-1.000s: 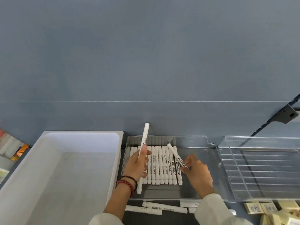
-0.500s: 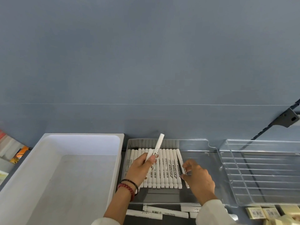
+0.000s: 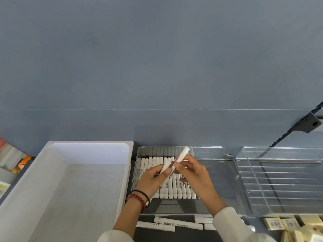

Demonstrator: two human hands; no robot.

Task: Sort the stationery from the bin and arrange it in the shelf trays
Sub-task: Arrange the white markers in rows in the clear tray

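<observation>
A clear shelf tray (image 3: 211, 151) holds a neat row of white markers (image 3: 176, 188) lying side by side. Above that row my left hand (image 3: 152, 179) grips a white marker (image 3: 165, 167) between thumb and fingers. My right hand (image 3: 195, 173) pinches a second white marker (image 3: 182, 155), which slants up to the right just beside my left thumb. The two hands are close together over the tray. The white bin (image 3: 70, 180) on the left shows a bare floor.
A second clear tray (image 3: 279, 180) with a ribbed floor stands to the right. Loose white markers (image 3: 178, 223) lie on the dark shelf in front of the trays. Yellow sticky-note pads (image 3: 279, 223) sit at the bottom right. A blue wall rises behind.
My right hand left the marker it was laying at the row's right end and came left to pinch a marker held up by my left hand, which moved right.
</observation>
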